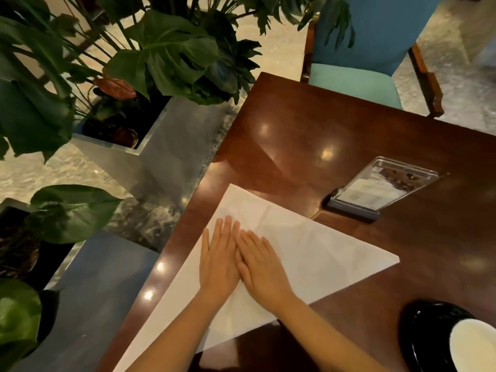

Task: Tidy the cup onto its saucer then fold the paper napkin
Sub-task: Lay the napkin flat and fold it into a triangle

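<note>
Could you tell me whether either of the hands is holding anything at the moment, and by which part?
Nothing is gripped: the left hand and right hand lie flat, palms down, on the middle of the napkin.

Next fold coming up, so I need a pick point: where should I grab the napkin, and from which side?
Probably the free right corner of the paper napkin, approached from the right. It lies flat as a triangle, and that tip sits clear on bare table. The left hand and right hand press flat on its middle, so one must lift first.
</note>
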{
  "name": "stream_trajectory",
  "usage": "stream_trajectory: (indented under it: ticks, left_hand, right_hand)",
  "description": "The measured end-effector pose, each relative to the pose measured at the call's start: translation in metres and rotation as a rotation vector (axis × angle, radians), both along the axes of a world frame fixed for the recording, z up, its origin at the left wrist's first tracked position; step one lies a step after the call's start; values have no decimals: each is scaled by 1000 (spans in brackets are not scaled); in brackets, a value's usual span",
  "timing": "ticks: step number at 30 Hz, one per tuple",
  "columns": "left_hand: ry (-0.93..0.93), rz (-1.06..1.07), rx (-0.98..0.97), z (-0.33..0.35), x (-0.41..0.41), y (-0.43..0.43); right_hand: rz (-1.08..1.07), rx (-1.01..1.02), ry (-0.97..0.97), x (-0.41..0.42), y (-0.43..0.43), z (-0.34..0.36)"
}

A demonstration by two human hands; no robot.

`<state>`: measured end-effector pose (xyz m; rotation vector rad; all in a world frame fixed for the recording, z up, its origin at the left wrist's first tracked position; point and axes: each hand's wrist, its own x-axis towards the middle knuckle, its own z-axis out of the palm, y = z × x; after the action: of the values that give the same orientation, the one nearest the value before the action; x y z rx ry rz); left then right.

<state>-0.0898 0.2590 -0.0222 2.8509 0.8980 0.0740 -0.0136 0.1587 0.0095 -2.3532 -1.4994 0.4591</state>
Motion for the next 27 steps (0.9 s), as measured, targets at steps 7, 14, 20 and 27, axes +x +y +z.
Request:
stream_trajectory:
  ticks: [7,14,20,27]
  left_hand:
    - [-11,80,-65,4,2,2]
    - [22,86,-44,5,4,1]
    - [10,115,-36,12,5,-11]
    - [-3,175,-125,16,-15,-95]
  right_hand:
    - [-149,-184,-184,80,-54,-13]
    - [-330,-277,-229,126,-122,-1]
    - [-229,-144,-206,72,-102,6]
    - [12,-173,-181,20,-78,-14]
